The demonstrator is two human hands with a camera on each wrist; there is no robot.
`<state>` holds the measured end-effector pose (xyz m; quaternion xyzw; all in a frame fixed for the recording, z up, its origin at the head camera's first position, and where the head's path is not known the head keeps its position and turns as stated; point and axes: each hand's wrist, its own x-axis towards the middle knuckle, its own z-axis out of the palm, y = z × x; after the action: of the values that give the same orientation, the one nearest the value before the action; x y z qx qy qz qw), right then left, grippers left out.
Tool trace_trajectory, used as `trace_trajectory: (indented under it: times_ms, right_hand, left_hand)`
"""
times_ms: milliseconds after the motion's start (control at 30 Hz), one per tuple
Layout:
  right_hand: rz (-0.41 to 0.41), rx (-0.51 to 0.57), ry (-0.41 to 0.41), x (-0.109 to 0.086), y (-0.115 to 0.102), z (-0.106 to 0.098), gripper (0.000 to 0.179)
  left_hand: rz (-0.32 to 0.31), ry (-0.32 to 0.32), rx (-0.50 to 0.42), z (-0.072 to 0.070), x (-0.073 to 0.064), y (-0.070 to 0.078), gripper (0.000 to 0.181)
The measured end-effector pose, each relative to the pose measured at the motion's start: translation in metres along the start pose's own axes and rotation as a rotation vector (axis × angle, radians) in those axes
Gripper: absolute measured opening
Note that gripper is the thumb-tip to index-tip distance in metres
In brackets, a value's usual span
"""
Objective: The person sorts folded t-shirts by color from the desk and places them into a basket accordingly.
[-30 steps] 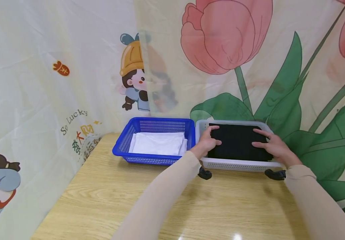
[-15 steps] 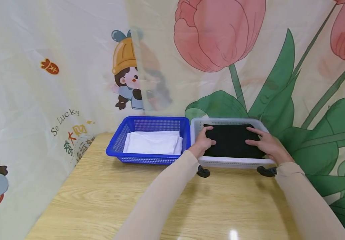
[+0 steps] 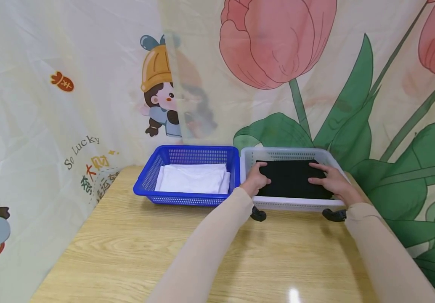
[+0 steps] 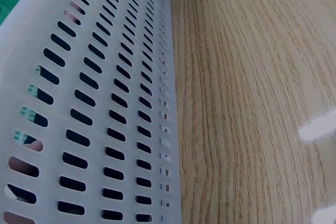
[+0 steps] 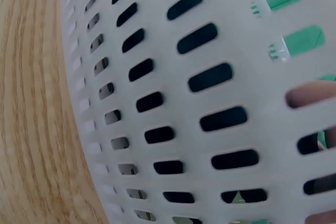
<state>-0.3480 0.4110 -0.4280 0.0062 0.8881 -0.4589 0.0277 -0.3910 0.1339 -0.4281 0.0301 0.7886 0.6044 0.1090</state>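
A folded black cloth (image 3: 290,181) lies flat inside a white perforated plastic basket (image 3: 297,202) in the head view. My left hand (image 3: 254,181) holds the cloth at its left edge, thumb and index finger showing on top. At the opposite edge my right hand (image 3: 336,184) grips it the same way. The other fingers are hidden beyond the cloth and the basket rim. Both wrist views are mostly filled by the slotted basket wall (image 4: 118,98), with dark cloth and bits of fingers (image 5: 312,94) visible through the slots.
A blue perforated basket (image 3: 187,197) holding folded white cloths (image 3: 191,179) stands directly left of the white one. Both sit on a wood-grain table (image 3: 134,244), close to a printed curtain (image 3: 270,109) behind.
The black cloth has gone lower into the white basket, both hands moving down with it. More of the basket's back wall shows. The head view has shifted slightly to the right.
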Motion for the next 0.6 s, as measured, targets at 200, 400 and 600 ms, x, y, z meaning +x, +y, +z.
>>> trace_trajectory:
  times_ms: [200,400,600]
  right_hand:
    - [0.036,-0.052,-0.037,0.0,0.003,0.002,0.079]
    - [0.021,-0.096,-0.068,0.0,0.007,0.002,0.081]
    - [-0.02,-0.189,-0.106,-0.001,0.007,0.006,0.085]
  left_hand:
    - [-0.067,-0.008,0.07,0.005,0.014,-0.008,0.071]
    - [-0.066,-0.015,0.106,0.006,0.012,-0.006,0.071]
    - [-0.096,-0.025,0.143,0.005,0.012,-0.008,0.071]
